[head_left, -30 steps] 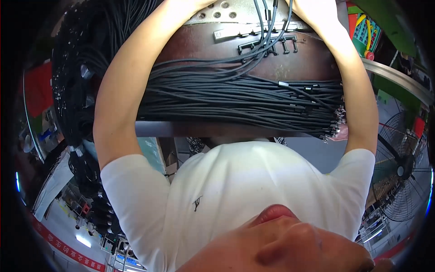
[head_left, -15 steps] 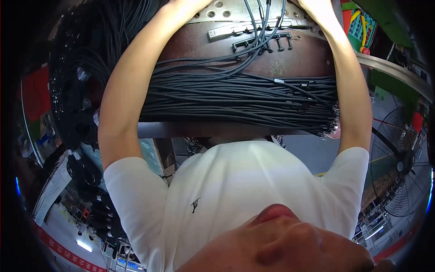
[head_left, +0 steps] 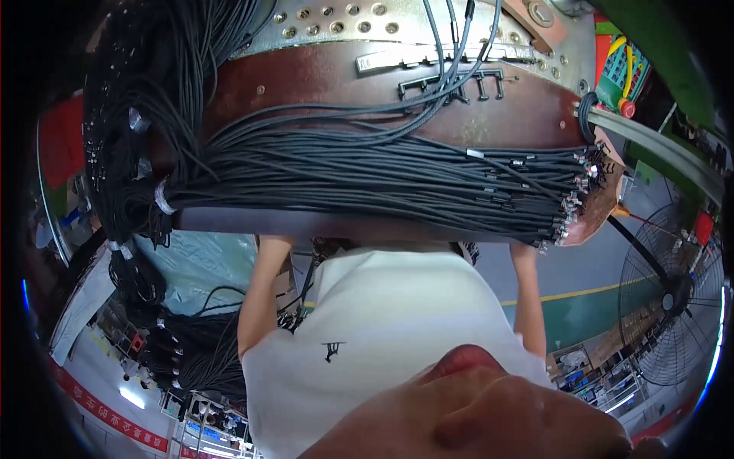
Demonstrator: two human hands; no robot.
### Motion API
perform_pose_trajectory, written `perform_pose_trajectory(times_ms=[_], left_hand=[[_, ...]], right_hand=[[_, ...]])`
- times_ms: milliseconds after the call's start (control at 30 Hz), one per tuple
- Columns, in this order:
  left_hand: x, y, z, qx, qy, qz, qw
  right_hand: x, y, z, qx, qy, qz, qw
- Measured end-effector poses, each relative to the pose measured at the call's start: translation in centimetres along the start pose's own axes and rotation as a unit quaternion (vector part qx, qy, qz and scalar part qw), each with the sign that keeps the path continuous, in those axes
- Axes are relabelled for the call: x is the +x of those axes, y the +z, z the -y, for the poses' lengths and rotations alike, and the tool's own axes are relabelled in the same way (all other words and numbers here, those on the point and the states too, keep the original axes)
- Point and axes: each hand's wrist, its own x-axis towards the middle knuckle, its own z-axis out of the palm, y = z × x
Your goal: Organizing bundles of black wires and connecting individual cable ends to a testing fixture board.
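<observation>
Behind the brown tabletop (head_left: 321,80) edge, under the black cable bundle (head_left: 382,180), both hands are hidden; each grip's state cannot be told.

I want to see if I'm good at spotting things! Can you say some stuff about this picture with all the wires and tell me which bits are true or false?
1. The thick bundle of thin black cables lies across a brown board. True.
2. The person wears a red shirt. False: the short-sleeved shirt is white.
3. Both hands show plainly. False: the forearms go up behind the grey board edge, hiding the hands.
4. A round wire-guard fan stands at the right. True.
5. The perforated metal strip is at the top. True.
</observation>
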Motion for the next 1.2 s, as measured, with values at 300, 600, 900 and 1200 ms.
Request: perform_pose_trajectory(times_ms=[300, 600, 900, 1200], left_hand=[[1.6, -1.5, -1.3, -0.105, 0.031, -0.214, 0.971], [3.0, -1.9, -1.2, 0.027, 0.069, -0.158, 0.985], [-0.9, -9.4, -7.5, -0.071, 0.108, -0.019, 0.991], [2.2, -19.4, -19.1, -0.284, 0.483, -0.053, 0.826]], right_hand=[[2.2, 2.1, 1.7, -0.148, -0.087, 0.043, 0.984], [2.7, 2.1, 4.7, -0.067, -0.070, -0.052, 0.994], [3.1, -2.1, 1.1, -0.149, -0.130, -0.096, 0.975], [17.6, -6.4, 26.1, -0.145, -0.420, -0.082, 0.892]])
